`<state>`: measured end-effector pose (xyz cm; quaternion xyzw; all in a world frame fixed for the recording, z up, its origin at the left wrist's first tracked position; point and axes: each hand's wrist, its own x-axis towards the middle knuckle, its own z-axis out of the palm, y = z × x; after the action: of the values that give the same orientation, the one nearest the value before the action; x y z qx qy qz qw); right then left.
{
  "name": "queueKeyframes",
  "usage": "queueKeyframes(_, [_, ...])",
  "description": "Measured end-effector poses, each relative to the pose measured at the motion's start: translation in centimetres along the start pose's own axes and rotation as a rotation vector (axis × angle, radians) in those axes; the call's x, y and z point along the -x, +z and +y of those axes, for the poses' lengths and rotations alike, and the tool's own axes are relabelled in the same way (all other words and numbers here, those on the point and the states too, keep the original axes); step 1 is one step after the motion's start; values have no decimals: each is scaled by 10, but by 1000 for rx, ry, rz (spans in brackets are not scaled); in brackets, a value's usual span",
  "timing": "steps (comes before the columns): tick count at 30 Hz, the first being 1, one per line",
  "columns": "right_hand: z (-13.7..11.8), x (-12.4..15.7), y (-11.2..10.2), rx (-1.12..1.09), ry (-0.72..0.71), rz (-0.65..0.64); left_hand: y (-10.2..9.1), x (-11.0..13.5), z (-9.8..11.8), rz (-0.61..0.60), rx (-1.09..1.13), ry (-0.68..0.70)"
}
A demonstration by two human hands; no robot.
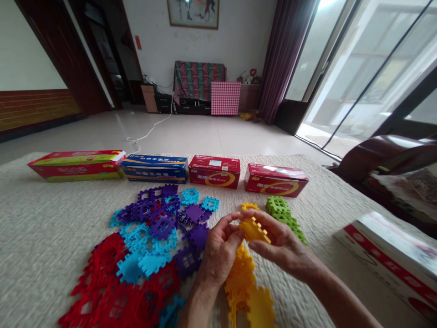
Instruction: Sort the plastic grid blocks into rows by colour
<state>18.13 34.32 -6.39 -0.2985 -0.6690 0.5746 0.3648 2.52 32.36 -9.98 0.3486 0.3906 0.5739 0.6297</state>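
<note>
My left hand [220, 250] pinches the left edge of a yellow interlocking plastic tile [254, 229] with toothed sides. On the other side, the thumb and fingers of my right hand [285, 246] close around the same tile, which is held above the cover. Below my hands lie more yellow tiles [241, 273], and another yellow tile [250, 206] shows just beyond my fingers. Green tiles [278, 206] are stacked to the right. Left of my hands spreads a heap of purple tiles [194, 213], light blue tiles [153, 262] and red tiles [118, 300].
Beyond the tiles stand a red and green box [78, 166], a blue box [155, 168] and two red boxes, one central [214, 172] and one farther right [276, 179]. A white and red carton [392, 259] sits at right on the textured cream cover [41, 218].
</note>
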Motion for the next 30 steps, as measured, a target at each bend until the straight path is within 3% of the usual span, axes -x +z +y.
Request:
queueKeyframes(5, [-5, 2, -4, -34, 28, -101, 2, 2, 4, -22, 47, 3])
queueKeyframes(13, [-2, 2, -2, -14, -2, -85, 3, 3, 5, -47, 221, -73])
queueKeyframes(16, [-1, 2, -3, 29, -31, -86, 3, 1, 3, -30, 167, -52])
queueKeyframes(18, [-1, -1, -10, 211, -61, -14, 3, 0, 2, 11, 58, 0])
queueKeyframes(22, [-2, -14, -38, 936, -145, 219, -1, -4, 0, 191, -123, 126])
queueKeyframes(25, [1, -27, -54, 1292, -150, 153, -4, -6, -1, 303, -144, 159])
queueKeyframes(30, [12, -43, -56, 1456, -95, 56, -6, -7, -5, 341, -143, 161])
